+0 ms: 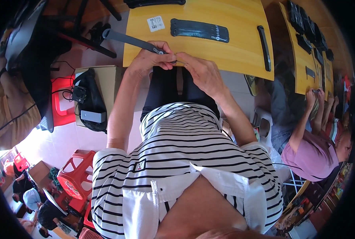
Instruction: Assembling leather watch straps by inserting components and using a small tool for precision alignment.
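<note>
A long dark grey strap [129,40] with a rounded far end and a small white print slants across the table's near left edge. My left hand [153,59] is closed round its near part, thumb on top. Fingertips of my right hand [204,75] pinch at the strap's near end, touching my left fingertips; the exact grip there is partly hidden. Beyond my hands, a fanned stack of similar dark straps [197,30] lies flat on the yellow table [241,20]. To its left is a white printed label [156,23]. One more dark strap [264,47] lies by the right edge.
Black items [153,3] sit at the table's far edge. On my left stand a cardboard box [107,81] with a black bag [90,95] on it and red stools [77,175]. At right, people work along another yellow table [301,77] holding black bundles [305,24].
</note>
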### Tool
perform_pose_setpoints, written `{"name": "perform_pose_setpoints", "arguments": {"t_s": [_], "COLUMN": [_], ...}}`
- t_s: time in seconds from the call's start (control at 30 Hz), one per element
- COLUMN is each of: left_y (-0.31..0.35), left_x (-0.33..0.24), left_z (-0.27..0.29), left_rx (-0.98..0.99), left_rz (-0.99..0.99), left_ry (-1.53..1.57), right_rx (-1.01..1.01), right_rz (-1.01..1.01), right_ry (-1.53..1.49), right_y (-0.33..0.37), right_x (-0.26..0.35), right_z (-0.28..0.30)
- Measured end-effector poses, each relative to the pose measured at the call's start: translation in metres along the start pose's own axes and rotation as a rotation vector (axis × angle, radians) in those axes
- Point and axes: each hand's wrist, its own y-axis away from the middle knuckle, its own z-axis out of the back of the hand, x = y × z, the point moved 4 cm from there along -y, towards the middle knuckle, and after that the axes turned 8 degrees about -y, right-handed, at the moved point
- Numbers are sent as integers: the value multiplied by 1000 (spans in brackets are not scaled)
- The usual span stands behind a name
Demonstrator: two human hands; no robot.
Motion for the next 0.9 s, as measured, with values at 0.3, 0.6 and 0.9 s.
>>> {"name": "perform_pose_setpoints", "arguments": {"t_s": [0.3, 0.6, 0.9], "left_y": [-5, -3, -1], "left_x": [15, 21, 30], "left_z": [3, -3, -3], "left_rx": [164, 209, 162], "left_rz": [150, 207, 184], "left_ry": [-16, -116, 106], "right_rx": [179, 90, 141], "right_rz": [-355, 53, -409], "right_ry": [-320, -80, -523], "right_y": [10, 10, 26], "right_x": [-15, -3, -22], "right_z": [-16, -9, -27]}}
